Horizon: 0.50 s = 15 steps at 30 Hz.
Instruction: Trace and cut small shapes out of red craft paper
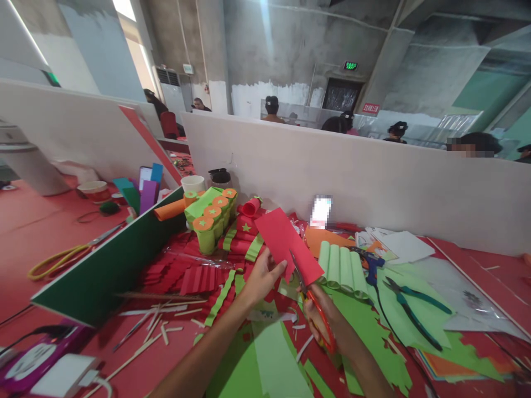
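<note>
My left hand [265,277] grips a red paper sheet [286,237] by its lower left edge, thumb on top. In my right hand [319,315] is a pair of scissors [323,318] with red-orange handles, its blades at the lower edge of the sheet, where a cut shows. Beyond the sheet lie red paper rolls [238,243] banded in green. A green and orange paper model [213,213] stands to their left. Rolled light green paper tubes [342,271] sit right of the sheet.
Green-handled pliers [418,312] and a blue glue gun [373,265] lie to the right. A dark green board [112,265] stands at the left, with yellow-handled scissors [70,254] behind it. A white partition [373,182] closes off the back. Wooden sticks [161,326] and green paper scraps [232,359] litter the front.
</note>
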Motion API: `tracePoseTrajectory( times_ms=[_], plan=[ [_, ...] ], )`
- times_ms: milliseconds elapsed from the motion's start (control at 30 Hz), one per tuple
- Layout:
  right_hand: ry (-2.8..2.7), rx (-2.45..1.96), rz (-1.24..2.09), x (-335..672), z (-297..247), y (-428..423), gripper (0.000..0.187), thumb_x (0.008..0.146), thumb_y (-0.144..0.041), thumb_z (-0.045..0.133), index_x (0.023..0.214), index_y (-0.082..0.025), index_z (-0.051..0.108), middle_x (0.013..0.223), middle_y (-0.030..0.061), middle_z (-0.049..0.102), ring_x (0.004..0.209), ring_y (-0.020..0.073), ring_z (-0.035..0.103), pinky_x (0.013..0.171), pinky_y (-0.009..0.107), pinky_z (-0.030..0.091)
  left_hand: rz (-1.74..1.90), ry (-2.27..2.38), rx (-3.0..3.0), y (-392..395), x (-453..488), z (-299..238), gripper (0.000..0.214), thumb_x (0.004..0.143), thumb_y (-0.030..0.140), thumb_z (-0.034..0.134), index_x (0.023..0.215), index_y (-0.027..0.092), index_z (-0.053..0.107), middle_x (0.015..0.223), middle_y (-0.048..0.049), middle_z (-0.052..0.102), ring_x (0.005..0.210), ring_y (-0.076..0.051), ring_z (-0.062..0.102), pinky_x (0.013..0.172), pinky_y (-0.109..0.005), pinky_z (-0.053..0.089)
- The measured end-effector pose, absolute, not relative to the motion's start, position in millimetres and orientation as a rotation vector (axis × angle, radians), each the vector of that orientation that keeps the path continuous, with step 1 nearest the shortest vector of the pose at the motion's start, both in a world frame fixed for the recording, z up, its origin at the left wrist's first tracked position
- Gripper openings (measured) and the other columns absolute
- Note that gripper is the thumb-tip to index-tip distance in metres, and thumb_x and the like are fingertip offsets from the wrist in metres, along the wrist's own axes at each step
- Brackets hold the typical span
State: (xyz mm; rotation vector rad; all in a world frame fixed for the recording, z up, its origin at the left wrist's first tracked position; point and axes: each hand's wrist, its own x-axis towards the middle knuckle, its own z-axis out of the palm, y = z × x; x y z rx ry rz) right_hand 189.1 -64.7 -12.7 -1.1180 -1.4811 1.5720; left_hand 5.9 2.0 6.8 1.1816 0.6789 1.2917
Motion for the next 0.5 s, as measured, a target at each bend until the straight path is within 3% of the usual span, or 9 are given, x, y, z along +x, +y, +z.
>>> tracePoseTrajectory(
  times_ms=[233,500],
  plan=[
    [-1.587,-1.180,1.552,198,-19,-63,0.080,0.075,-0.085,0.045,0.122,-0.021,0.043,0.062,-0.0091,0.043,0.035,0.0050,0.038,0.035,0.018,0.031,1.238,0.700,1.233,2,2,8,0.049,0.081,0.036,0.070,0.122,0.018,0.052,0.121,-0.0128,0.064,0.101,-0.025,0.065,0.085,-0.036,0.052],
    [-1.587,-1.248,1.539,201,-8,-68,0.077,0.078,-0.081,0.048,0.125,-0.021,0.045,0.064,-0.0081,0.043,0.040,0.0056,0.034,0.039,0.019,0.034,1.141,0.709,1.325,1,-2,11,0.059,0.082,0.035,0.069,0.133,0.018,0.046,0.118,-0.0120,0.065,0.097,-0.025,0.065,0.083,-0.035,0.053]
  ],
)
